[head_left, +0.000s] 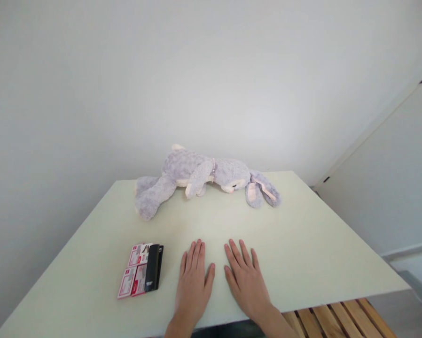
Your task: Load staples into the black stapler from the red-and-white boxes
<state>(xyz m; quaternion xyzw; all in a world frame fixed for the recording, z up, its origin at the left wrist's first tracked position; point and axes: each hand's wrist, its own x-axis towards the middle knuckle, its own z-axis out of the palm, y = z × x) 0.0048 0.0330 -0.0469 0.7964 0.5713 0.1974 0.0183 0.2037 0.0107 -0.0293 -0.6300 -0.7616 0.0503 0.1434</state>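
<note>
My left hand [193, 278] lies flat on the pale table [295, 253], palm down, thumb held away from the fingers. Beside it, my right hand [246, 276] rests the same way, with nothing in it. Left of my left hand, and apart from it, are several small red and white boxes [132, 271] set close together. Two black, narrow objects [152, 267] lie along their right side; their exact kind cannot be made out. Beyond both hands a lilac plush rabbit [197, 173] lies on its side, ears to the right and legs to the left.
A plain wall [211, 84] stands behind the table's far edge. At the lower right, a slatted wooden seat [334, 321] shows below the near edge. A white panel [390, 188] rises past the table's right side.
</note>
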